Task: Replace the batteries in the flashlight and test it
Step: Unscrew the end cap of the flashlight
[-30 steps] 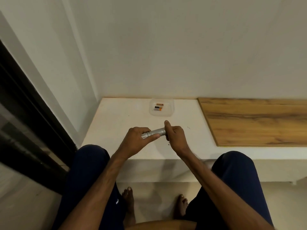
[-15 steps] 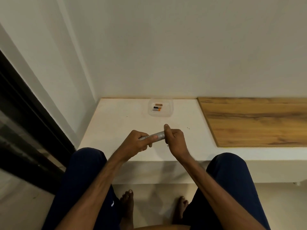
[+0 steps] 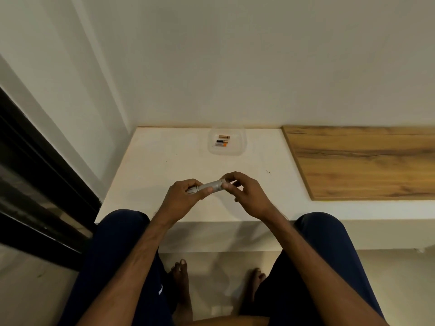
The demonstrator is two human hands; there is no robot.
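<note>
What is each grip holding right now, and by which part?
Both hold the silver cylindrical metal flashlight: the left-hand grip wraps one end, and the right-hand grip pinches the opposite end with its fingertips.

The person wears dark blue trousers (image 3: 329, 243). They look plain and smooth over both knees. On the left leg (image 3: 113, 250) there is a small white mark (image 3: 160, 289), like a little curved stripe. The left arm (image 3: 131, 267) and the right arm (image 3: 313, 262) are bare. The left grip (image 3: 182, 196) and the right grip (image 3: 247, 196) are bare hands. The left foot (image 3: 181, 276) and the right foot (image 3: 255, 281) are bare too, and the toes show.
</note>
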